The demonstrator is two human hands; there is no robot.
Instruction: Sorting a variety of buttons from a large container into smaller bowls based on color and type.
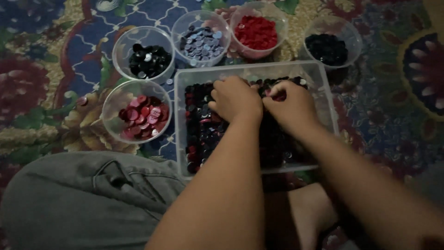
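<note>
A clear rectangular bin [182, 83] sits on the carpet, filled with mixed dark, red and grey buttons [201, 134]. Both my hands are down in it, side by side. My left hand [236, 99] rests knuckles-up on the buttons with its fingers curled under. My right hand [291, 104] touches the pile just beside it, fingertips pinched near some red buttons at the far end; whether it holds any is hidden.
Five round clear cups stand around the bin: black buttons [148, 60], grey-blue buttons [201, 44], red buttons [255, 31], dark navy buttons [326, 48], and pink-red buttons [141, 115]. My knee in grey trousers [83, 199] is at the lower left. Patterned carpet [393, 102] lies underneath.
</note>
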